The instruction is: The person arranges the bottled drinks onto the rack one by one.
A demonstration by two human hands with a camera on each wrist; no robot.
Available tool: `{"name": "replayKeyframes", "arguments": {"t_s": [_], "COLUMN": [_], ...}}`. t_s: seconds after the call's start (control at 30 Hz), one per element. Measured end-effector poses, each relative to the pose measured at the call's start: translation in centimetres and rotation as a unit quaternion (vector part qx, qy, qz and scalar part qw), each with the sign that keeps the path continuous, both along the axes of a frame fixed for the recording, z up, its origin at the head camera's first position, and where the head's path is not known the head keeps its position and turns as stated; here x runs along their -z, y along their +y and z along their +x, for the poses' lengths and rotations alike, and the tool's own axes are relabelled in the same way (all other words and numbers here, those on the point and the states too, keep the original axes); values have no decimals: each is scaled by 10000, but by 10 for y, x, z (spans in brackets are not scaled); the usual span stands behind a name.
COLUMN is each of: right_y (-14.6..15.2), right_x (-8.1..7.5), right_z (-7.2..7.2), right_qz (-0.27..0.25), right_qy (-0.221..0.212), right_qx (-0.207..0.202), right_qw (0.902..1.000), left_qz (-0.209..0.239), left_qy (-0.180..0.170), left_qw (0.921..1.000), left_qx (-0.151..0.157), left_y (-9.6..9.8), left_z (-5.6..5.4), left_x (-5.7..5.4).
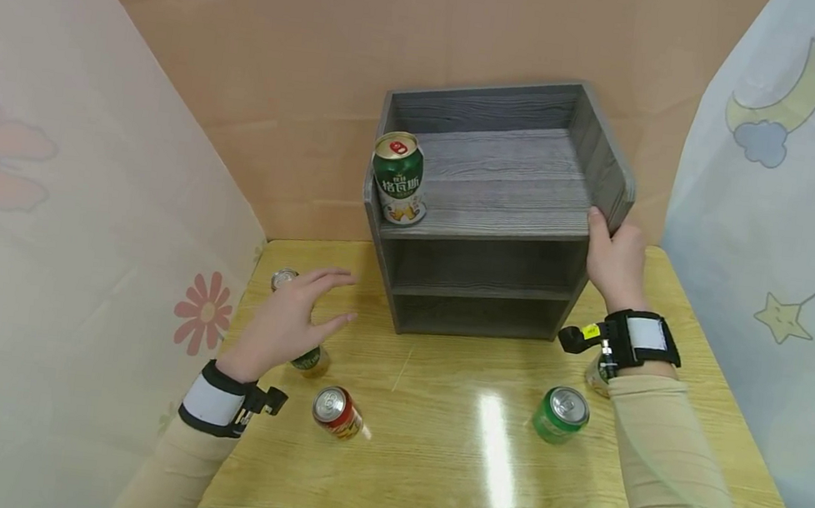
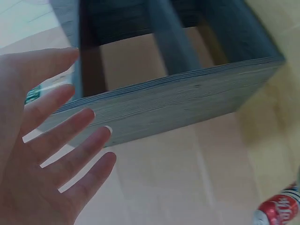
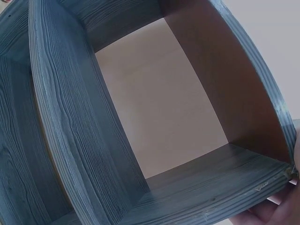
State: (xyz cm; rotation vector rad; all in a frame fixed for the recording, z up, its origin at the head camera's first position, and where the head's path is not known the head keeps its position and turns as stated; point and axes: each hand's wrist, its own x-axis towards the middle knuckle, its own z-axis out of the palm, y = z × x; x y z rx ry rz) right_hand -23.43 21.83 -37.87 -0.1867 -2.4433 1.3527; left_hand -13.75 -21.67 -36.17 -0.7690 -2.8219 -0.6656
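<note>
A grey wooden shelf unit [image 1: 479, 287] stands at the back of the table. My right hand [image 1: 617, 257] grips its right side panel, thumb at the front edge; the right wrist view shows part of the fingers [image 3: 276, 206] beneath the panel's edge. On the left of the top board stands a green and white drink can [image 1: 396, 190]. My left hand [image 1: 290, 320] hovers left of the unit with fingers spread, holding nothing; the left wrist view shows it in front of the side panel [image 2: 159, 105]. Below that hand is a partly hidden green and gold can [image 1: 315, 363].
A red can [image 1: 340, 414] and a green can [image 1: 561, 416] stand on the wooden table [image 1: 429, 458]. Another can [image 1: 284, 278] is partly behind my left hand, and one [image 1: 595, 378] behind my right wrist. Walls of printed cloth [image 1: 122, 171] flank both sides.
</note>
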Motion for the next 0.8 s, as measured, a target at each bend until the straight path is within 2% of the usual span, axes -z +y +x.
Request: {"name": "replayKeyframes", "arguments": {"t_s": [0.27,0.5,0.7,0.8], "right_y": [-1,1,1,1], "right_x": [-1,-1,-3,-3], "right_z": [1,0,0,1], "right_qz": [41,91,182,215], "right_qy": [27,-71,-3,6], "right_qx": [-13,-3,26,29], "right_qw": [10000,9999,9998,9998], "left_qz": [-321,-267,-344,-350], "left_qy": [-618,-1536,-1565,-1739], "left_qw": [9976,9877,9870,9841], "left_qx": [42,-129,-127,-74], "left_y": [-4,-9,-14,-16], "left_z": [10,17,22,25], "left_x": [19,49,71,83]}}
